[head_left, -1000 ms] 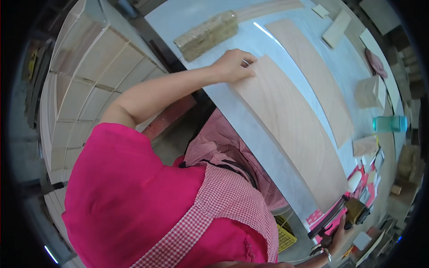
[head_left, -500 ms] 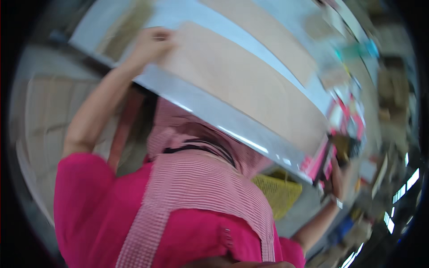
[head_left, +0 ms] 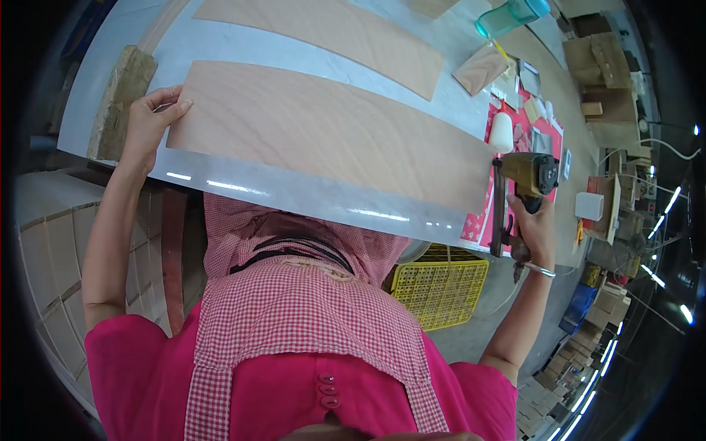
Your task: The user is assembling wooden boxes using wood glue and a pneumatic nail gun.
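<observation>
A long, pale wooden board (head_left: 331, 136) lies flat along the near side of the table. My left hand (head_left: 153, 123) is closed on its left end, thumb on top and the fingers partly hidden beyond the edge. At the board's right end, my right hand (head_left: 538, 231) grips the handle of a brown and black nail gun (head_left: 523, 173). The gun's long magazine runs beside the table's right front corner. Whether its nose touches the board cannot be made out. Farther back lies a second wooden board (head_left: 346, 40).
On the table (head_left: 213, 173) are a rough wood block (head_left: 121, 99), a small wood piece (head_left: 479, 70), a teal bottle (head_left: 507, 18), a white glue bottle (head_left: 501, 131) and a pink patterned sheet (head_left: 478, 228). Below stands a yellow crate (head_left: 441, 290). Boxes (head_left: 607, 59) are at right.
The view has turned and steadied from a blur, so the table sits more level. My left hand stays at the board's left end, and my right hand still holds the nail gun.
</observation>
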`<state>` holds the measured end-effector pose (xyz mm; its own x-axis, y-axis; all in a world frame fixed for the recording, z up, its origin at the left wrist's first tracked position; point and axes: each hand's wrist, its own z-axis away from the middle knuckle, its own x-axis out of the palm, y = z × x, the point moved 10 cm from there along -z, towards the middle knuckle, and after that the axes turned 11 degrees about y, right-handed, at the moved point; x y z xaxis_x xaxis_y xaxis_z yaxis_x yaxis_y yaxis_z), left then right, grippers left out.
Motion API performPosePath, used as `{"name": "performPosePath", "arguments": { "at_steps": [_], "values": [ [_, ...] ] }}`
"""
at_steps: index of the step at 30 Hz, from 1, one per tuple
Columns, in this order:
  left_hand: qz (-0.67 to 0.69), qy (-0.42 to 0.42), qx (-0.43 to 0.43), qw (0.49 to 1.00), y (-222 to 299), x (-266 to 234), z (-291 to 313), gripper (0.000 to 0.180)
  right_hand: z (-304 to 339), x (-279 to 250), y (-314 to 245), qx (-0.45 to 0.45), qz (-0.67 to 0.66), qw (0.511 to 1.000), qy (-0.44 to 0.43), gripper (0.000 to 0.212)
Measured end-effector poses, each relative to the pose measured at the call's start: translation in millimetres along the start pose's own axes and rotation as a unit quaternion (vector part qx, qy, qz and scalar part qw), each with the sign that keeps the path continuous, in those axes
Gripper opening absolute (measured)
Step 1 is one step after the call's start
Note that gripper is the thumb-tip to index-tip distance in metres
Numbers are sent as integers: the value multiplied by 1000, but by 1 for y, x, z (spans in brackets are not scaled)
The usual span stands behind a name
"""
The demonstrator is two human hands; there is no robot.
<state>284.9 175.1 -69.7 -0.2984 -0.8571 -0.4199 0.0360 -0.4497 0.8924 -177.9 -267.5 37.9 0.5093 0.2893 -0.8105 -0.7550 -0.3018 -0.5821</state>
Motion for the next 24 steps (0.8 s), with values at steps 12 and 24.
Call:
{"name": "performPosePath", "arguments": {
  "at_steps": [12,24],
  "values": [
    [9,16,-11,1000,-1,0,0,37,-12,-1,15,2,47,999,-21,26],
    [-371,74,511,772,108,90,66,44,-7,-4,12,6,44,999,-11,28]
  ]
}}
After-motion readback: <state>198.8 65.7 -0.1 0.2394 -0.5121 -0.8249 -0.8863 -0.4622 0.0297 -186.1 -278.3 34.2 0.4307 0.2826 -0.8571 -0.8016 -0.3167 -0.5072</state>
